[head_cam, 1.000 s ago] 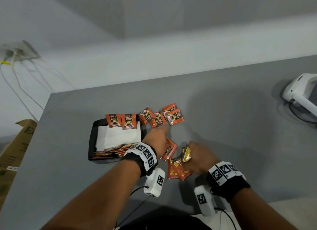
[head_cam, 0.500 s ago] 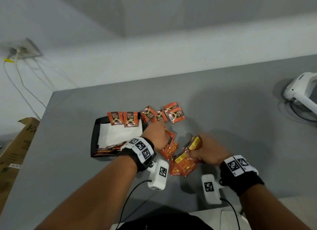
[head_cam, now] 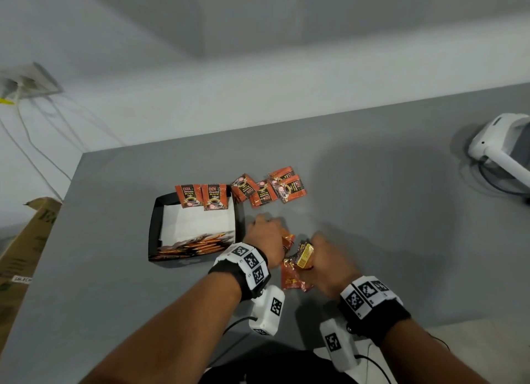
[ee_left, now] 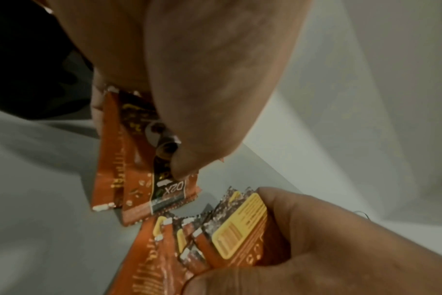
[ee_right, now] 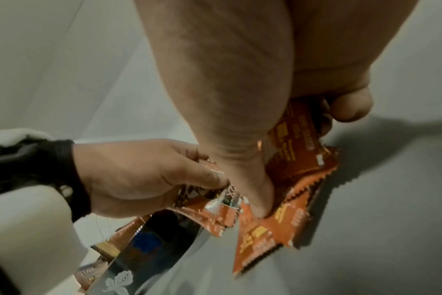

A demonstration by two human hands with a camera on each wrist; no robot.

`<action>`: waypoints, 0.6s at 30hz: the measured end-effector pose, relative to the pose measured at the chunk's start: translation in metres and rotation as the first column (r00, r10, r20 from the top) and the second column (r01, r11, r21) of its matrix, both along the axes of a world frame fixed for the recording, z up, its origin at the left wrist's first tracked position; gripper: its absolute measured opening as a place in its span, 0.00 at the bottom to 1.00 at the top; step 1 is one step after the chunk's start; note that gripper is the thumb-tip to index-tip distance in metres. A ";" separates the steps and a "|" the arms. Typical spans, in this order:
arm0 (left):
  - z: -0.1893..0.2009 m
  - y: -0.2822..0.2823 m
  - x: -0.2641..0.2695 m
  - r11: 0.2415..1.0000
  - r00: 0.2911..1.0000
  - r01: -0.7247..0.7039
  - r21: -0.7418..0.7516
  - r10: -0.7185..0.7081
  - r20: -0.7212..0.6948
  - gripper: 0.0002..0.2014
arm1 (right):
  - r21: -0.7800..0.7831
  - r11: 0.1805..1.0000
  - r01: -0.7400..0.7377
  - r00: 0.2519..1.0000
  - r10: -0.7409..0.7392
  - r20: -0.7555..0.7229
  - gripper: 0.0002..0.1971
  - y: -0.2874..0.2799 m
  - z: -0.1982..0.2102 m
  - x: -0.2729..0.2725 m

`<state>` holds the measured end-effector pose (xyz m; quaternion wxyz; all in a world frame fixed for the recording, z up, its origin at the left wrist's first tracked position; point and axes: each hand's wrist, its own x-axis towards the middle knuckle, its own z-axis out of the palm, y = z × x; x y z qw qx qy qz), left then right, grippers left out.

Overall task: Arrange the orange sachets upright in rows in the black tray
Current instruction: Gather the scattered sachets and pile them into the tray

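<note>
The black tray [head_cam: 153, 226] sits left of centre on the grey table, lined with white paper. Two orange sachets [head_cam: 200, 196] stand upright against its far wall, and a row of sachets [head_cam: 198, 244] leans along its near wall. Several loose sachets [head_cam: 268, 188] lie on the table beyond the tray's right corner. My left hand [head_cam: 265, 237] pinches a few sachets [ee_left: 144, 175] just right of the tray. My right hand [head_cam: 327, 257] grips a fanned bunch of sachets [head_cam: 295, 269] close beside it, thumb [ee_right: 257, 191] pressed on top.
A white headset [head_cam: 502, 143] with a cable lies at the table's right edge. A cardboard box [head_cam: 25, 240] stands on the floor to the left. White cables run from a wall socket [head_cam: 25, 81] at the far left.
Both hands have drawn together just right of the tray. The right hand's bunch has moved left toward the left hand, which now pinches sachets of its own.
</note>
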<state>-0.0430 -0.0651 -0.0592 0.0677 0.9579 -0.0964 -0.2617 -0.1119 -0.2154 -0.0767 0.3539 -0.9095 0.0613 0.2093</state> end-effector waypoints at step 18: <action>0.074 0.046 0.033 0.764 0.955 -0.286 -0.578 0.176 -0.239 0.13 | 0.307 0.952 0.005 1.000 0.003 -0.027 0.05 0.003 0.048 0.036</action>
